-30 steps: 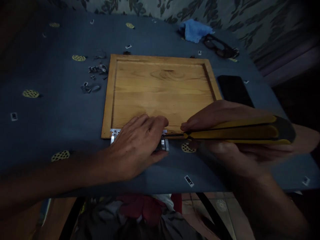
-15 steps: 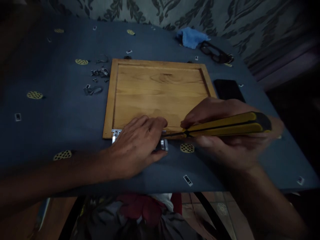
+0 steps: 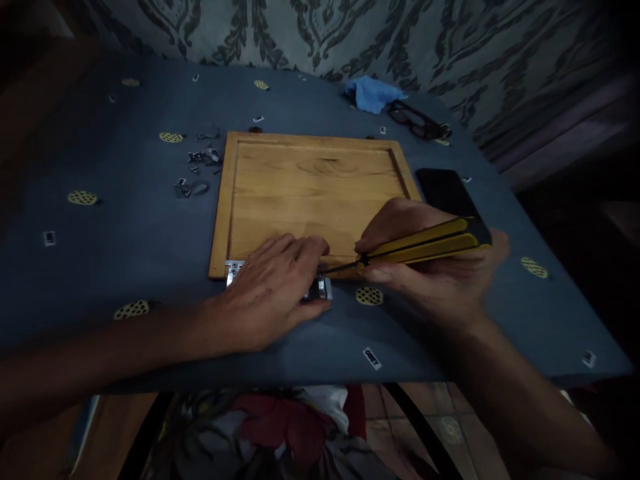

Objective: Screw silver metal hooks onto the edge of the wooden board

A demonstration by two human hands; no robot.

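A framed wooden panel (image 3: 315,193) lies flat on the table. My left hand (image 3: 270,290) rests across its near edge, fingers over the wood and thumb along the near side, holding a shiny metal hinge (image 3: 323,288) against it. The hand covers the middle of the hinge; a screwed plate shows to its left. In my right hand (image 3: 430,267) is a screwdriver (image 3: 425,247) with a yellow and black handle. Its shaft points left and its tip meets the hinge area beside my left fingers, where the exact contact is hidden.
Left of the panel lie loose metal fittings (image 3: 205,157) and small screws (image 3: 195,171). A black phone (image 3: 445,190) lies to the right. Behind it are dark-framed glasses (image 3: 417,121) and a blue cloth (image 3: 373,93). A patterned tablecloth (image 3: 150,247) covers the table.
The camera view has shifted slightly. My right hand and the screwdriver appear a little further left and the handle looks shorter; my left hand stays on the hinge.
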